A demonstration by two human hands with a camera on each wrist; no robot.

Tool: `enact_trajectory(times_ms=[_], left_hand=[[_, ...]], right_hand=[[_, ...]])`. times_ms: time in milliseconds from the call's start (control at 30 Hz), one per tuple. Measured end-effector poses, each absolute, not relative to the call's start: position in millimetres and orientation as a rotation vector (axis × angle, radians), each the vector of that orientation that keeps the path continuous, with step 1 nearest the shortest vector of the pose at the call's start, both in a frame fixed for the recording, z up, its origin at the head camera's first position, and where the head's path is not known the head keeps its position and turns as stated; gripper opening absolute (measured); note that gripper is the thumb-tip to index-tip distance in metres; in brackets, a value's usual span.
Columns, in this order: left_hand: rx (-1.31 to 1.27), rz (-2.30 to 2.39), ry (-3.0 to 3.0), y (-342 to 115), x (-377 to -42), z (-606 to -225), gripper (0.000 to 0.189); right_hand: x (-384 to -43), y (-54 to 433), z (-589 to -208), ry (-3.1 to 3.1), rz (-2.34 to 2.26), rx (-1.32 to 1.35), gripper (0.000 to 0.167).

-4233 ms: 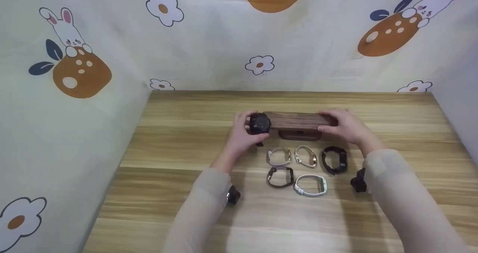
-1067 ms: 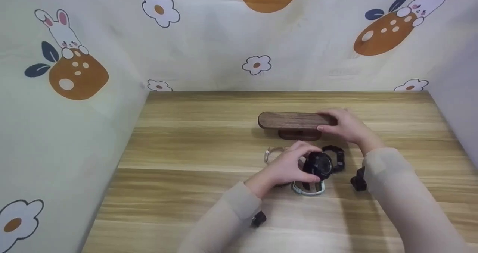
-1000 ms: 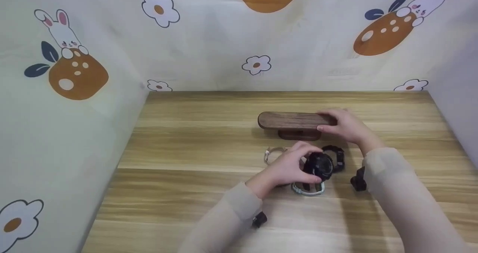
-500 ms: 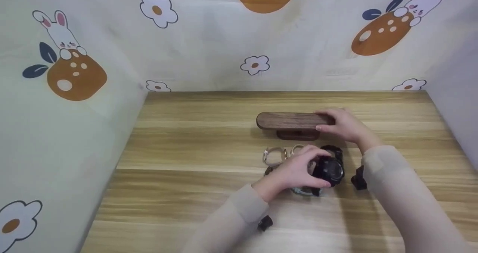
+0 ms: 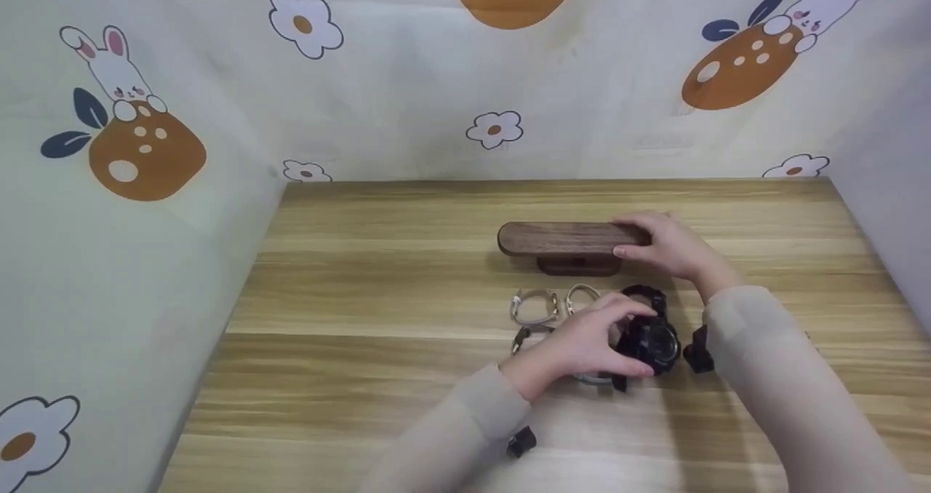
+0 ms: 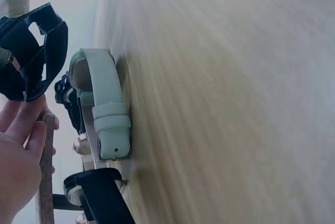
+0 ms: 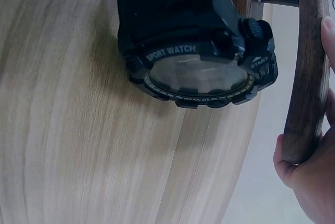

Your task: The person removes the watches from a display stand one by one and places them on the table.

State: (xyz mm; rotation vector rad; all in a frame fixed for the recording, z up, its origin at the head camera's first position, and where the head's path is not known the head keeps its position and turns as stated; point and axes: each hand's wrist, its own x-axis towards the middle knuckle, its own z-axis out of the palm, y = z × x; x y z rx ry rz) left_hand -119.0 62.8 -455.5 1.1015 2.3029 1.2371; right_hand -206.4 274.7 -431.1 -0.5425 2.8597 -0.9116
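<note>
My left hand [image 5: 585, 340] grips a black wristwatch [image 5: 660, 346] with a round dial, above the front right of a group of watches. In the left wrist view its looped strap [image 6: 52, 51] hangs at the fingers. My right hand [image 5: 673, 246] holds the right end of a dark wooden watch stand [image 5: 553, 237], thumb in front. A black sport watch [image 7: 199, 67] lies on the table below that hand; in the head view the held watch partly covers it. A pale watch [image 6: 110, 103] is mostly hidden under my left hand in the head view.
Two slim light watches [image 5: 534, 307] lie in front of the stand, the second partly behind my left hand. A dark band watch [image 5: 527, 335] is beside my left wrist. Patterned cloth walls [image 5: 393, 115] border the wooden table [image 5: 349, 275] at the back and sides.
My left hand took the round black watch off the stand's left end and carried it forward and right, past the other watches. My right hand stays on the stand.
</note>
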Motion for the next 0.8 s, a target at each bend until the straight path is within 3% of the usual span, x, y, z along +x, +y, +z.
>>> enact_trajectory(times_ms=[800], left_hand=[[1.014,1.104,2.397,81.2,-102.6,-470.3,0.071]], right_hand=[[-205.5,275.0,-430.8,2.882,-0.836,-0.513,0.062]])
